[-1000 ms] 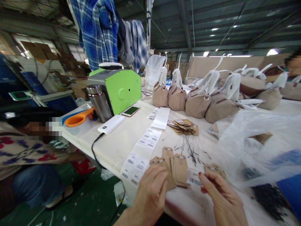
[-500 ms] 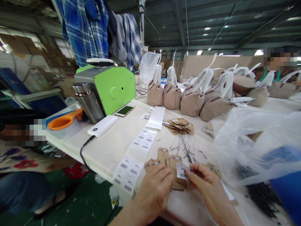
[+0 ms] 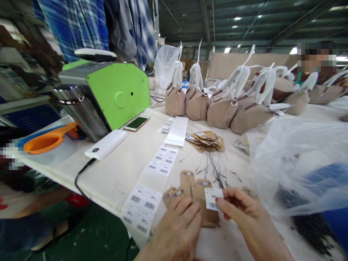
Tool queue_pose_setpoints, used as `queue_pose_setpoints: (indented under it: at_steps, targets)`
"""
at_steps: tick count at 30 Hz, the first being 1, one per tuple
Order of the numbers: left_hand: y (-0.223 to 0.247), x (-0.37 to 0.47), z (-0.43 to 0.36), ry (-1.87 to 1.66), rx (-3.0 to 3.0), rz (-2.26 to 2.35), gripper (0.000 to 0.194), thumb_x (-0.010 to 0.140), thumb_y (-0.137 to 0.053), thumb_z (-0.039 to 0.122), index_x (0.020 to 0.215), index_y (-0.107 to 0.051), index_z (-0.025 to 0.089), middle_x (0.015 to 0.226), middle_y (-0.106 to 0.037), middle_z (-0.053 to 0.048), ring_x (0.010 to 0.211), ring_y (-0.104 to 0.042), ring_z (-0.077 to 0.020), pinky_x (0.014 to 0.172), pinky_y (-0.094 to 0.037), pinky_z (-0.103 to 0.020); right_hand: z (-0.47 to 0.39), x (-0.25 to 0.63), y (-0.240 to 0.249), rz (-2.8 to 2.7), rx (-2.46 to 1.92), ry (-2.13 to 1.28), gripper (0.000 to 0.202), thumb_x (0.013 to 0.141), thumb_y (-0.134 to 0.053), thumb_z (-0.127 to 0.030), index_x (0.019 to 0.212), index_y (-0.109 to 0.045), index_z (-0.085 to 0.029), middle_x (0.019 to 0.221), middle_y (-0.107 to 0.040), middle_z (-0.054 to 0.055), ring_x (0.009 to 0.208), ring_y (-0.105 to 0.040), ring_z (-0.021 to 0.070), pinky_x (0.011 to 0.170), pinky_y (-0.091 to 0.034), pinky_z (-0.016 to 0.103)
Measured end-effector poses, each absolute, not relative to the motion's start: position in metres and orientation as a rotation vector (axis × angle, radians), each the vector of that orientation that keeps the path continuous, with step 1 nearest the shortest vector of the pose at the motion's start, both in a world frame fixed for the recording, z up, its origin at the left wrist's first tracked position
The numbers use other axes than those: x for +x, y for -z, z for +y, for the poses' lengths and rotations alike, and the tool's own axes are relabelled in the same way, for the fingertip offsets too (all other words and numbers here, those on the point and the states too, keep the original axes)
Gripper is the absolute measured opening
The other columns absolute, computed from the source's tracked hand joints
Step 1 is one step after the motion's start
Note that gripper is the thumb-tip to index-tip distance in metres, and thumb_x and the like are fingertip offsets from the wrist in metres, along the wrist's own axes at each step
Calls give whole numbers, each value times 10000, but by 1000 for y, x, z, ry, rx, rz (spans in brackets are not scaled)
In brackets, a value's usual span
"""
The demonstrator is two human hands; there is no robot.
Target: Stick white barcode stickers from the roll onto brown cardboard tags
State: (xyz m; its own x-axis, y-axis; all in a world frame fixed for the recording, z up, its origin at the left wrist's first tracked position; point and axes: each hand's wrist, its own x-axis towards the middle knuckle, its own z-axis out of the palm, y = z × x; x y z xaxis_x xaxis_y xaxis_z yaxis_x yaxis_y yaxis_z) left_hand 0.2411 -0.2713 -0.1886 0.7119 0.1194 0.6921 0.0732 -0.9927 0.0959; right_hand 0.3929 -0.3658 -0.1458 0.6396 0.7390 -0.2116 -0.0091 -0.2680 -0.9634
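Note:
My right hand (image 3: 244, 214) pinches a white barcode price sticker (image 3: 213, 198) between thumb and fingers, over a brown kraft hang tag (image 3: 202, 185). Curled over the nearby tags is my left hand (image 3: 176, 226), its fingers bent together on them; the fingertips are partly hidden. More kraft tags (image 3: 187, 177) lie fanned out just beyond that hand. A strip of printed stickers (image 3: 141, 203) runs along the table to its left. Farther back sits a pile of stickered tags (image 3: 206, 140) with black strings (image 3: 217, 170) trailing toward me.
Beige handbags (image 3: 198, 105) with wrapped handles line the back. On the left are a green-sided machine (image 3: 119, 94), steel flask (image 3: 84, 116), phone (image 3: 137, 123), white power bank (image 3: 106, 144) with cable, and orange scoop (image 3: 46, 141). Clear plastic (image 3: 285, 163) covers the right side. People are at both sides.
The view has shifted slightly, so table items at left appear farther left. My right hand still pinches the sticker, and my left hand stays on the tags.

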Motion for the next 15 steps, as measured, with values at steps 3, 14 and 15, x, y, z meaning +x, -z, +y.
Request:
queue_pose_setpoints:
  at_steps: [3,14,15]
  targets:
    - [192,242,-270,-1225,2859,140,272,826,-405,129,966,-629,63,960,-665,-81,929,-525,-211,849,-432,-367,-366,391,149,-594,-1718,-855,256,660,-667,-417,748,-599,-186,631,-546,-41,567,-464,86,526,-376,192]
    - [193,249,-266,-1400,2836,158,282,861,-359,88,854,-641,96,856,-666,-48,866,-562,-182,826,-416,-343,-359,381,151,-523,-1832,-841,244,659,-647,-418,664,-580,-185,559,-530,-46,504,-446,76,471,-337,185]
    - [193,249,-265,-1412,2829,153,270,853,-370,81,844,-639,94,854,-666,-52,868,-564,-185,828,-417,-345,-358,381,150,-485,-1809,-852,244,644,-660,-412,656,-578,-183,549,-518,-52,497,-435,70,464,-330,179]
